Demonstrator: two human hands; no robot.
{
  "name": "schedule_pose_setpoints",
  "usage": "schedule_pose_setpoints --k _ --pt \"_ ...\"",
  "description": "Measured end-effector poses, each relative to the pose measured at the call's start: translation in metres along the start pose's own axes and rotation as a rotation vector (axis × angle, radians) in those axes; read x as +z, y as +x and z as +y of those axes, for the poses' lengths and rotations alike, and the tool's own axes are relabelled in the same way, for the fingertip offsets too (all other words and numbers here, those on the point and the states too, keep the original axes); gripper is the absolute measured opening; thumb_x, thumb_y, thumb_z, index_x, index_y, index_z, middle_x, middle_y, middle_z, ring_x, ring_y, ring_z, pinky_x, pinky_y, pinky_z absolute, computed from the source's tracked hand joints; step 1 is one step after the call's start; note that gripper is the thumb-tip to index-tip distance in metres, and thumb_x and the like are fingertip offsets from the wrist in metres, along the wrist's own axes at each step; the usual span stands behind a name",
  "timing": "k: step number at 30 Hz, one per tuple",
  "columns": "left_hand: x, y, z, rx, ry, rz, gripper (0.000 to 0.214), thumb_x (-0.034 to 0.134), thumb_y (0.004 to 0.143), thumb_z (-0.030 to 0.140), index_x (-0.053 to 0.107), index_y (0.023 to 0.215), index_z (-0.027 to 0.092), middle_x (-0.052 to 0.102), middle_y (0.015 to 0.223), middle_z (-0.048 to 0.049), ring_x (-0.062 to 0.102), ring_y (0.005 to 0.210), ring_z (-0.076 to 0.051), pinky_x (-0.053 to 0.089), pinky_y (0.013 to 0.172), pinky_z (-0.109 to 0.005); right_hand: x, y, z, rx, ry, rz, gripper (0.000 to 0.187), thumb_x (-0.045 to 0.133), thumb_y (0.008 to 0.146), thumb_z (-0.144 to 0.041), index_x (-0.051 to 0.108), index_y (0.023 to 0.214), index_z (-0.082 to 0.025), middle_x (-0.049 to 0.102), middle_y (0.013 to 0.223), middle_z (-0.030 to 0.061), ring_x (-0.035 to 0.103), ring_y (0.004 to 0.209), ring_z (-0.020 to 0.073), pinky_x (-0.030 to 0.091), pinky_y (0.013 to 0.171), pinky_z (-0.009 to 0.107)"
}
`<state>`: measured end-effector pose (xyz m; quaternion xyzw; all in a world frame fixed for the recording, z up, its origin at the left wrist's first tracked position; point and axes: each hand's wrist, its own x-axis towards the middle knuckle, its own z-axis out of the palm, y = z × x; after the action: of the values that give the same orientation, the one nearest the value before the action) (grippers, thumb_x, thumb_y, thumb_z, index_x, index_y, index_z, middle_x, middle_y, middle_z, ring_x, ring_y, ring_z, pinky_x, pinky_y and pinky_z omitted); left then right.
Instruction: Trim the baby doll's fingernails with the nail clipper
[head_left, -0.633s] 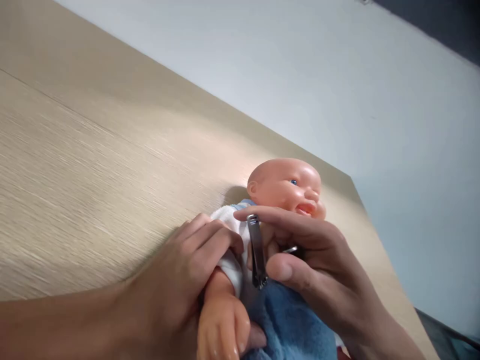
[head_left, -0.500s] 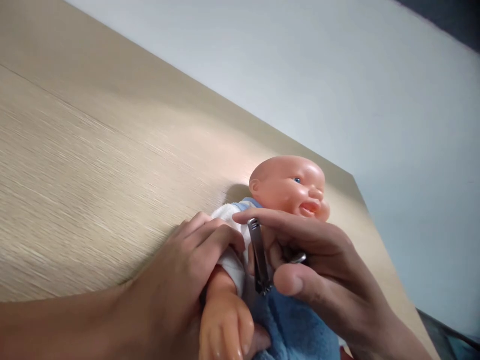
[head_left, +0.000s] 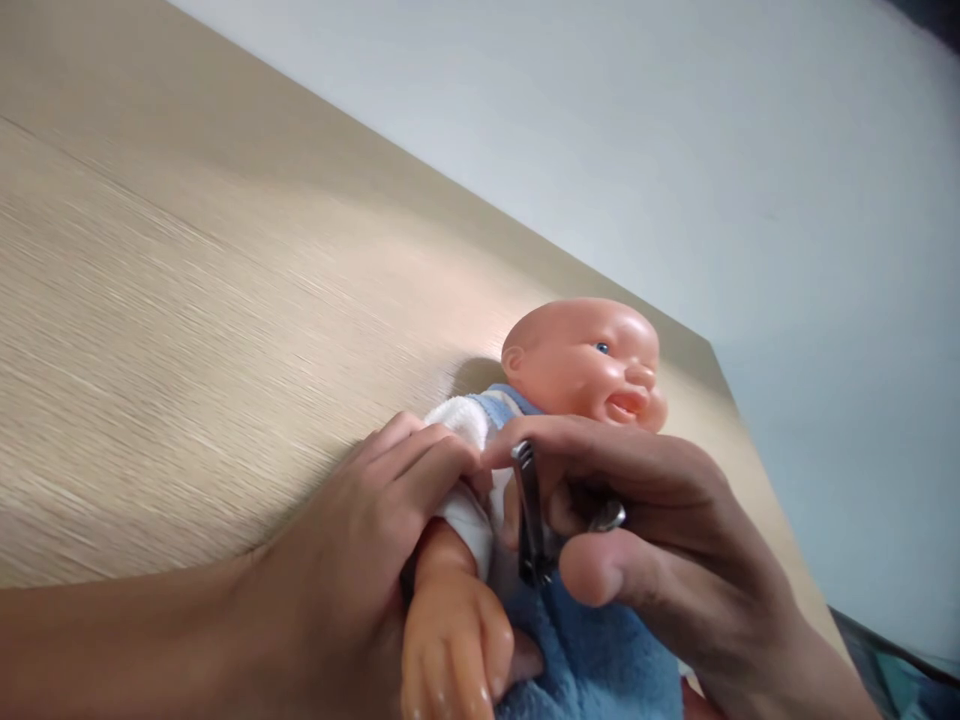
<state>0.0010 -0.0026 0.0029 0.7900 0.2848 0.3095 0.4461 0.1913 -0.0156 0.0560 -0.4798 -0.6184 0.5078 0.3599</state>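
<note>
A plastic baby doll (head_left: 585,360) in a white and blue outfit lies on its back on the wooden table (head_left: 187,300), its head toward the far right edge. My left hand (head_left: 360,550) is wrapped round the doll's arm (head_left: 450,620), holding the orange forearm and hand up toward me. Between thumb and fingers of my right hand (head_left: 660,540) is a metal nail clipper (head_left: 531,515). The clipper stands upright just above the doll's chest, its jaws pointing down beside the doll's arm. A blue cloth (head_left: 592,650) covers the doll's lower body.
The table's right edge runs diagonally close behind the doll, with pale grey floor (head_left: 675,150) beyond it. A seam crosses the tabletop at the upper left. A dark object shows at the bottom right corner.
The view has shifted a little, with the doll's head higher in the frame. Both hands keep their grips; the clipper has moved slightly right and its jaws sit nearer the doll's arm.
</note>
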Motion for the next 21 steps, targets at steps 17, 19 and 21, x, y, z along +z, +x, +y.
schedule_pose_setpoints --k 17,19,21 --pt "0.0032 -0.0015 -0.0088 0.091 -0.036 0.031 0.042 0.074 0.067 0.033 0.045 0.096 0.022 0.058 0.095 -0.0030 0.052 0.085 -0.025 0.048 0.072 -0.045 0.0027 -0.0017 0.0003 -0.041 0.076 0.050 0.032 0.077 0.078 -0.046 0.071 0.105 -0.030 0.063 0.073 -0.0025 0.047 0.052 0.0073 0.039 0.043 0.020" --pt "0.0030 -0.0012 -0.0088 0.079 -0.047 0.026 0.041 0.074 0.068 0.032 0.045 0.095 0.023 0.058 0.096 -0.0029 0.052 0.085 -0.025 0.047 0.073 -0.045 0.0021 -0.0033 0.0015 -0.045 0.056 0.055 0.033 0.076 0.078 -0.048 0.071 0.106 -0.030 0.062 0.071 -0.0027 0.047 0.052 0.0077 0.039 0.043 0.020" --pt "0.0020 -0.0010 -0.0083 0.078 -0.061 0.016 0.040 0.074 0.068 0.032 0.045 0.093 0.023 0.059 0.095 -0.0023 0.052 0.083 -0.024 0.047 0.074 -0.045 0.0004 -0.0051 0.0025 -0.031 -0.027 0.066 0.037 0.073 0.078 -0.054 0.069 0.107 -0.033 0.062 0.069 -0.0026 0.046 0.050 0.0085 0.038 0.042 0.021"
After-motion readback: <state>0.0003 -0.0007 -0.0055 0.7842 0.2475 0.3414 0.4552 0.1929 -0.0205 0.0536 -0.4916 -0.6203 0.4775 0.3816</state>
